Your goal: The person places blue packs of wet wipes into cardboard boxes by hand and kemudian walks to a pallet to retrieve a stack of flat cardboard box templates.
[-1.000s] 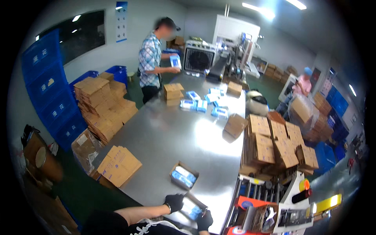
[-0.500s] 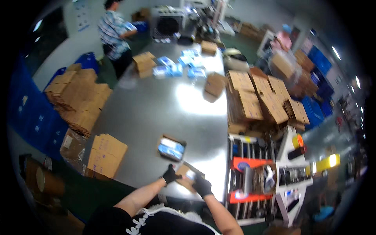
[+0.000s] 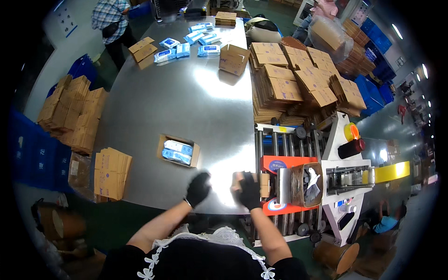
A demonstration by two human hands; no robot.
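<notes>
Over the near end of the metal table, my left hand wears a black glove and holds nothing I can see; its fingers are smeared. My right hand, also gloved in black, is at the table's right edge with its fingers partly spread. Just right of it, a small brown carton lies at the mouth of a carton-taping machine; whether my hand touches it is unclear. Beyond my left hand stands an open carton with blue-and-white wipes packs inside.
Flattened cartons are stacked off the table's left edge, and more flat carton stacks stand at the right. Loose wipes packs and an open carton lie at the far end. A person stands at the far left.
The small carton has gone from between my hands to the taping machine at the right. My hands have moved apart, the left one off the carton. The view has shifted.
</notes>
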